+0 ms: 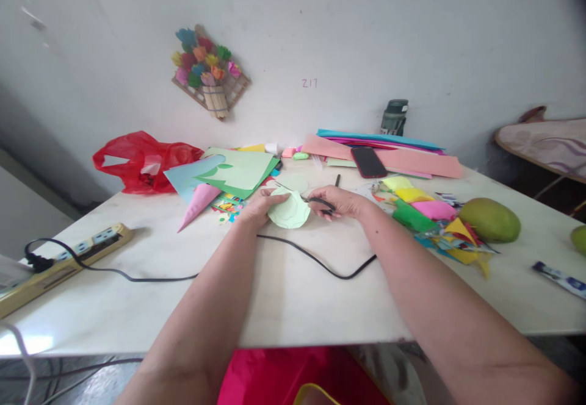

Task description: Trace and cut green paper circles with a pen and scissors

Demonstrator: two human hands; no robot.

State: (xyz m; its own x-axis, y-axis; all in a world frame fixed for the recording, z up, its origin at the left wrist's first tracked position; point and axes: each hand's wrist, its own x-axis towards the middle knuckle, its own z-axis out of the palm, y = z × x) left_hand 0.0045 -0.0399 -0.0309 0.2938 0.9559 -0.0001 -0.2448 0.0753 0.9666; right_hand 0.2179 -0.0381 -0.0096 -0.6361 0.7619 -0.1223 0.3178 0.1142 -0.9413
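Note:
My left hand [259, 208] pinches the left edge of a pale green paper circle [289, 211], which has a wavy outline drawn on it. Black-handled scissors [326, 204] are in my right hand [341, 200], with the fingers wrapped round the handles. Their blades reach toward the circle's right upper edge and are partly hidden by the paper. Behind the circle, another pale green paper piece [296, 183] lies on the table. To the left of my left hand are a pink paper cone [200, 200] and small colourful paper scraps [225, 205].
Green paper sheets [242, 170] and a red plastic bag [141, 164] lie at the back left. A phone [368, 162] rests on stacked coloured paper. Clay packets [416, 207] and a green mango [489, 219] are at right. A black cord [315, 257] runs from the power strip [86, 251].

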